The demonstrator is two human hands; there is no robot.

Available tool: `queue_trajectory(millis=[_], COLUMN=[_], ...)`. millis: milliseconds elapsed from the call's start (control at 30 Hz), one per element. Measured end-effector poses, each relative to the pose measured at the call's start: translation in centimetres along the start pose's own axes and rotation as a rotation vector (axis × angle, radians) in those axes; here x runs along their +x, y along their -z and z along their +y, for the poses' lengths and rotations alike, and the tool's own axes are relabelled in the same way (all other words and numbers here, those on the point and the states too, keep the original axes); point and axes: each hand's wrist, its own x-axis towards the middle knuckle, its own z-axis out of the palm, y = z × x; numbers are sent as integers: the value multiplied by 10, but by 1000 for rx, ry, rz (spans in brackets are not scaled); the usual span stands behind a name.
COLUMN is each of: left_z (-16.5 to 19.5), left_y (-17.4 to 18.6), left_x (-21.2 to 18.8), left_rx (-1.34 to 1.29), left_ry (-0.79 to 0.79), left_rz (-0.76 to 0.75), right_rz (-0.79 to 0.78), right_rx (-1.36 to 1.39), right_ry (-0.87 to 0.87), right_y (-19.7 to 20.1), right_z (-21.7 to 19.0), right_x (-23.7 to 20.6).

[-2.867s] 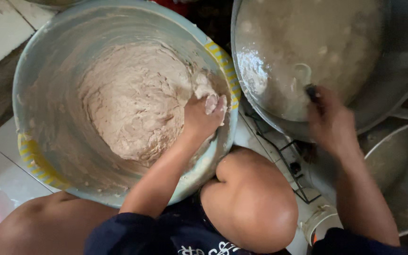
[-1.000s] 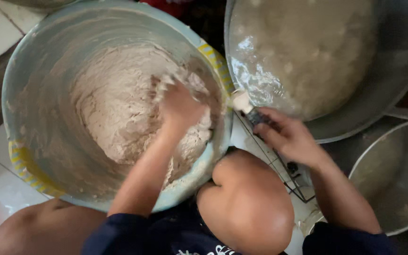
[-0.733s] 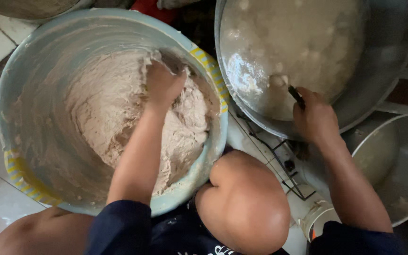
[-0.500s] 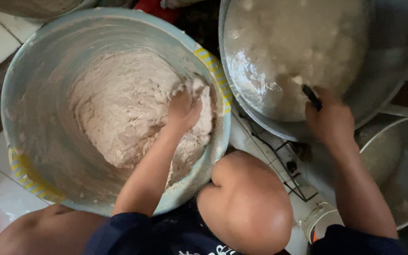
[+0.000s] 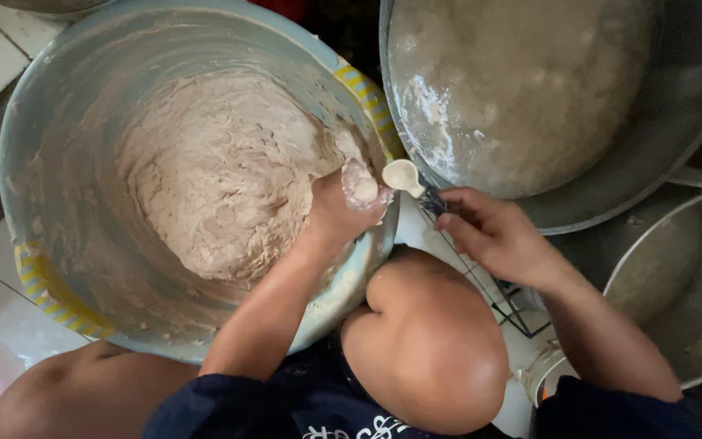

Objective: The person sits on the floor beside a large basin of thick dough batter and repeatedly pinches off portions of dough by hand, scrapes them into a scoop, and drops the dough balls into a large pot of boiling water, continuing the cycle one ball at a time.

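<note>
Left hand (image 5: 343, 207) clamps a dough lump (image 5: 361, 187) at the yellow-striped basin rim (image 5: 367, 97); right hand (image 5: 493, 236) pinches a spoon (image 5: 406, 176).

We are looking at a big mass of pale, brownish-white batter (image 5: 221, 175) — thick, rough and ridged — lying heaped in a wide bowl (image 5: 50, 268) with a yellow-striped rim. A small ball of the same batter (image 5: 363, 189) is sitting up at the fingertips of our left hand (image 5: 343, 207), just over the bowl's right rim. Right beside it, a small spoon (image 5: 404, 176) — pale, with a dark handle — is lying level in our right hand (image 5: 501, 236), its bowl nearly touching the ball.
</note>
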Motion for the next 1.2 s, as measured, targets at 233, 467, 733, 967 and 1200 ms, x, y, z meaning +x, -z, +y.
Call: queue_trajectory(millis=[233,467,733,967,1200], left_z=[-7,-14,-24,-23,-9], left_y=[-15,-13,-8,-16,-9], left_x=[-7,2,-2,-4,-10], left_rx=[8,241,195,196,-9], left_ry=[188,142,71,96,194], left_rz=[-105,-49,115,53,94], right_rz=[114,-96,324,411,100], right_rx=[-417,-26,-467,-407,-171], right_ry=[317,-5,101,140,152], right_y=[-17,-4,25,39,-13], right_z=[-13,-7,3,11,2], right_x=[0,7,3,5,7])
